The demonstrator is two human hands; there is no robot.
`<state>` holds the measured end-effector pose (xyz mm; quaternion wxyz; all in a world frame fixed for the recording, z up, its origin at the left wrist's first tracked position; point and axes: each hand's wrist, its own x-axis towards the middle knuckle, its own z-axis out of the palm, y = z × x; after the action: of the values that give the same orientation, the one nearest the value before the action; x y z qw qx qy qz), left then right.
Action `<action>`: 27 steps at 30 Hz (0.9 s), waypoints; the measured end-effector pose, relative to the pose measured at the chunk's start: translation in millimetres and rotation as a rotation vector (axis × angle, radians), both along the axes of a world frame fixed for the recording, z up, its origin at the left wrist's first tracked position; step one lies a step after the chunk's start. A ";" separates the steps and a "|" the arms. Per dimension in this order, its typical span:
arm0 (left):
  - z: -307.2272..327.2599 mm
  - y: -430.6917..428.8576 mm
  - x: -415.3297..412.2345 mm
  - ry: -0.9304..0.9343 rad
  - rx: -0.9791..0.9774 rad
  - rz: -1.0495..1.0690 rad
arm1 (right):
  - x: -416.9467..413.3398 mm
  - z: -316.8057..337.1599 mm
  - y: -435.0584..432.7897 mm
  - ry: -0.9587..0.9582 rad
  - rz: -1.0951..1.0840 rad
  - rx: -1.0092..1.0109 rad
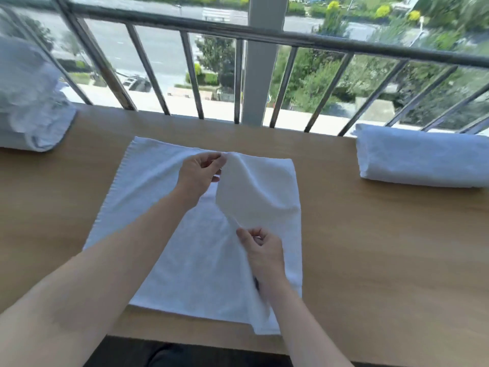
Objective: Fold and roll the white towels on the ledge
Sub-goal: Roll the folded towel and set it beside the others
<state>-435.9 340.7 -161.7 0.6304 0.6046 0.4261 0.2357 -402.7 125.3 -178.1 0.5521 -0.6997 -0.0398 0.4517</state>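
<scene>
1. The white towel point(158, 197) is lying spread out in the middle of the frame on the wooden surface point(370, 247). Its long axis is running from the near edge of the surface toward the railing point(264, 35) and leaning slightly to the upper left. Its near end is reaching close to the front edge at lower centre.
2. The right-hand part of this towel is lying turned over toward the left as a flap point(264, 192). The fold is running along the towel's right side, and the flap's free edge is standing lifted off the layer beneath.
3. The left hand point(198, 173) is reaching to the upper centre, and its fingers are pinching the far corner of the flap between thumb and fingertips.
4. The right hand point(262, 250) is working lower down, just right of centre, and its fingers are pinching the near end of the flap's free edge.
5. A rolled towel point(423, 160) is lying at the right edge of the frame, close to the railing. Its long axis is running left to right, and it is sitting well apart from the spread towel.
6. A pile of white towels point(29, 107) is sitting on the surface at the upper left. It is too blurred to show how the towels are lying.
</scene>
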 end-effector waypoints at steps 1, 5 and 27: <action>3.3 16.4 -16.1 -0.016 0.000 0.001 | -15.4 5.2 14.0 -0.002 0.014 0.011; 15.8 87.3 -76.9 -0.027 0.010 -0.035 | -78.9 25.9 81.8 0.027 0.070 0.048; -66.0 252.7 -132.4 0.331 0.272 -0.096 | -208.9 -27.7 251.3 -0.388 0.506 -0.221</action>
<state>-568.3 593.4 -227.7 0.4750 0.7340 0.4588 0.1584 -611.6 376.6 -205.8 0.3255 -0.7960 -0.2674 0.4346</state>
